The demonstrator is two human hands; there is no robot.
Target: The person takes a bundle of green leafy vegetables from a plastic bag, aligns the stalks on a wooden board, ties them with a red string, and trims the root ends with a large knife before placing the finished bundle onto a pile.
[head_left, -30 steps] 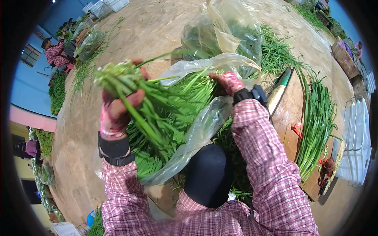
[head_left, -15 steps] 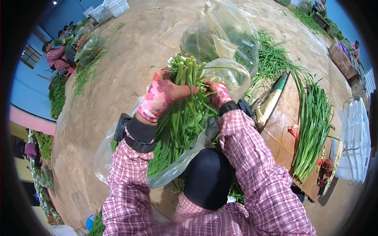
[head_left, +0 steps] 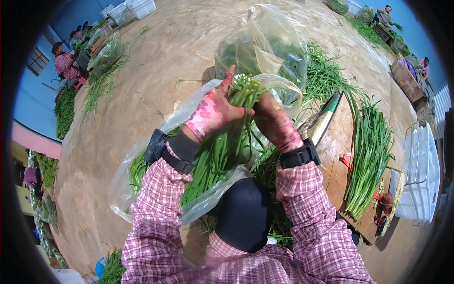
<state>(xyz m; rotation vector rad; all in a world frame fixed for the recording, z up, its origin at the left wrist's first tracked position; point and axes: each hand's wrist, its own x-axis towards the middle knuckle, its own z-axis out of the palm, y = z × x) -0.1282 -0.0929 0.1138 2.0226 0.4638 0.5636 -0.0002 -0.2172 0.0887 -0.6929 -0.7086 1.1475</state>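
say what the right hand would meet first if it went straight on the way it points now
The right hand would first meet the bunch of green stalks, which the left hand grips just ahead of it. It may be touching them; depth is unclear in this single view.

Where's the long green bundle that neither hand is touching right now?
The long green bundle is on the right side of the head view, lying on the wooden board, between the right hand and the white crates.
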